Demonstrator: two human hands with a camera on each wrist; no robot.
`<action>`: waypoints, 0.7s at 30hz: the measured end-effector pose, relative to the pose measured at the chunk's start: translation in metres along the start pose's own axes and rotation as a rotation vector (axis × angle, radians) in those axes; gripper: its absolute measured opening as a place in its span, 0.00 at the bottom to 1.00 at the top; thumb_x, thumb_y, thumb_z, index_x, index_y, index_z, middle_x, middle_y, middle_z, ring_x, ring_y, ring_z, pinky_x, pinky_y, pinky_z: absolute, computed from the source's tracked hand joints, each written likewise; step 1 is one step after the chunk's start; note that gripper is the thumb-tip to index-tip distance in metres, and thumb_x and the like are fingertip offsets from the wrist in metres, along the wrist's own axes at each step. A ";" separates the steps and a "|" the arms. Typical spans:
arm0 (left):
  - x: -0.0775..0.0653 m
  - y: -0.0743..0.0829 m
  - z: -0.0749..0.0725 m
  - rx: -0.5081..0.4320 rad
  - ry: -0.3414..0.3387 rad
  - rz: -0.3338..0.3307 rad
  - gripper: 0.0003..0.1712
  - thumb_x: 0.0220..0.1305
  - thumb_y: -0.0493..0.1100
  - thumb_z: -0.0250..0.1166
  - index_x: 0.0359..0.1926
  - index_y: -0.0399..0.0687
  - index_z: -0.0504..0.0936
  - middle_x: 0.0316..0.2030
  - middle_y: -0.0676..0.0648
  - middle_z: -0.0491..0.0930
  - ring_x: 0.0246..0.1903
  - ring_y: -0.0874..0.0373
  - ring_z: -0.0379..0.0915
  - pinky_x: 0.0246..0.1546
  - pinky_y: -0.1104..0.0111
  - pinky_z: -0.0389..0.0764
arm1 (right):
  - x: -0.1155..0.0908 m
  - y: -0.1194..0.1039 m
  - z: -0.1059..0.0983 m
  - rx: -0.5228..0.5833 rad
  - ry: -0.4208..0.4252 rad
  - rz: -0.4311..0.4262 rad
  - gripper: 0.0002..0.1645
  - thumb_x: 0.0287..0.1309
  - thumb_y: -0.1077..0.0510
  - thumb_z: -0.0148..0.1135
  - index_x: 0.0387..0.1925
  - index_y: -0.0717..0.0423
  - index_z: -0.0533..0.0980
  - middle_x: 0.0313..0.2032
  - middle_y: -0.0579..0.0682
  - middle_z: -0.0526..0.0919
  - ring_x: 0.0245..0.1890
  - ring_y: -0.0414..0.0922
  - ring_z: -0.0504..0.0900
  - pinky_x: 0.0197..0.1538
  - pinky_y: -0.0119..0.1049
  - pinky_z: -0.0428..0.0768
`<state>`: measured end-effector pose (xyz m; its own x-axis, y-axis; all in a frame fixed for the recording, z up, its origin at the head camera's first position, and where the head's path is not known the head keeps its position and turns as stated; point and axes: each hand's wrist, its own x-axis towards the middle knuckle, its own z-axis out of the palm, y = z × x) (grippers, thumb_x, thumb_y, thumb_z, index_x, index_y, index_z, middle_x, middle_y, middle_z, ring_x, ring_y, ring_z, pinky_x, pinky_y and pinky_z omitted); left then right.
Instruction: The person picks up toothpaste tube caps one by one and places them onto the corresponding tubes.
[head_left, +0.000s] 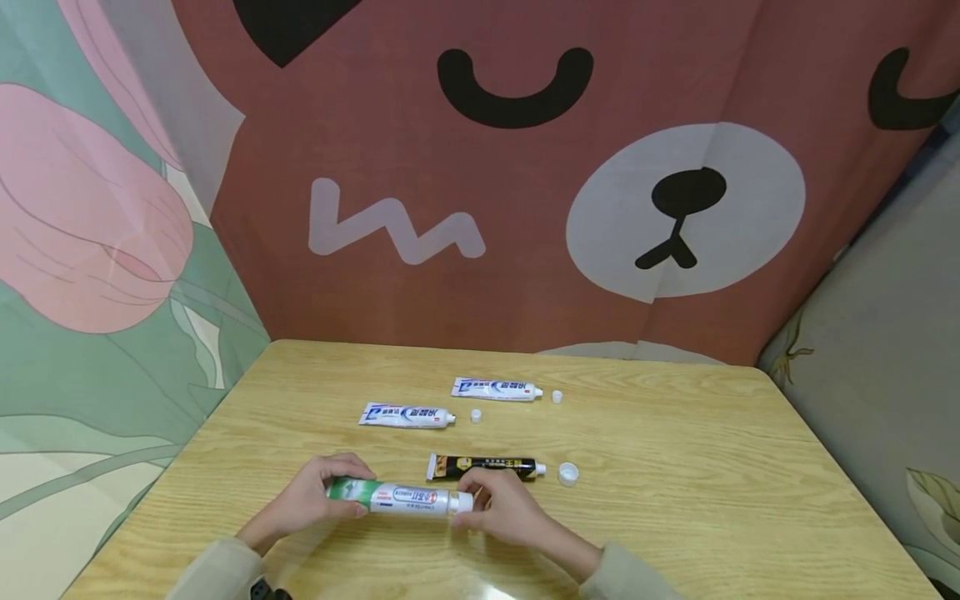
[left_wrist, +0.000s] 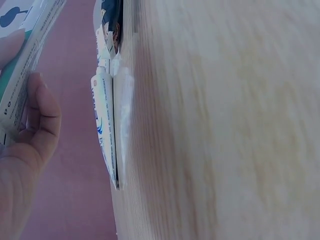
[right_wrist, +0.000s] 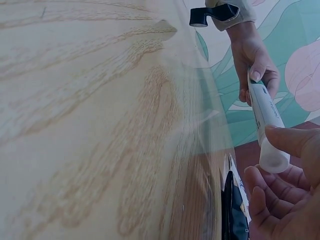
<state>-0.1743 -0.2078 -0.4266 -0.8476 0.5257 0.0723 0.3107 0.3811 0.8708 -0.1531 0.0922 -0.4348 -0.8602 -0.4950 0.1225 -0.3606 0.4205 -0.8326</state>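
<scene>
My left hand [head_left: 306, 498] grips the green end of a white and green toothpaste tube [head_left: 408, 499], held level above the near part of the table. At the tube's other end is a white cap [right_wrist: 273, 161], with my right hand [head_left: 512, 510] pinching it between thumb and fingers. In the right wrist view the cap sits on the tube. Just behind the hands lies a black toothpaste tube [head_left: 487, 467] with its nozzle bare, partly covered by the right hand in the head view. A round white cap [head_left: 568, 474] lies to the right of that nozzle.
Farther back on the wooden table [head_left: 712, 467] lie two white and blue toothpaste tubes, one nearer [head_left: 405, 416] and one farther [head_left: 495, 389]. Beside their nozzles are small white caps, one left [head_left: 476, 416] and one right [head_left: 557, 397]. A printed cloth [head_left: 525, 300] hangs behind the table.
</scene>
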 end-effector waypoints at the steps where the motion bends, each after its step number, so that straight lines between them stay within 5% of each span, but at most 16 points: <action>1: 0.000 0.000 0.000 0.001 0.001 0.005 0.21 0.45 0.41 0.72 0.43 0.40 0.82 0.41 0.46 0.78 0.41 0.59 0.70 0.39 0.70 0.67 | 0.000 0.000 0.000 -0.006 0.004 0.000 0.15 0.39 0.60 0.73 0.32 0.55 0.77 0.27 0.42 0.79 0.21 0.32 0.74 0.25 0.27 0.74; 21: 0.001 0.003 0.002 0.022 0.018 0.046 0.21 0.45 0.42 0.72 0.42 0.39 0.82 0.40 0.47 0.78 0.40 0.59 0.71 0.40 0.69 0.68 | 0.002 -0.004 0.002 -0.001 0.026 -0.045 0.18 0.42 0.56 0.71 0.35 0.63 0.81 0.23 0.43 0.79 0.21 0.31 0.72 0.28 0.26 0.74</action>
<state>-0.1730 -0.2046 -0.4254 -0.8398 0.5293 0.1209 0.3588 0.3739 0.8552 -0.1531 0.0880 -0.4324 -0.8521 -0.4935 0.1742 -0.3997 0.3988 -0.8254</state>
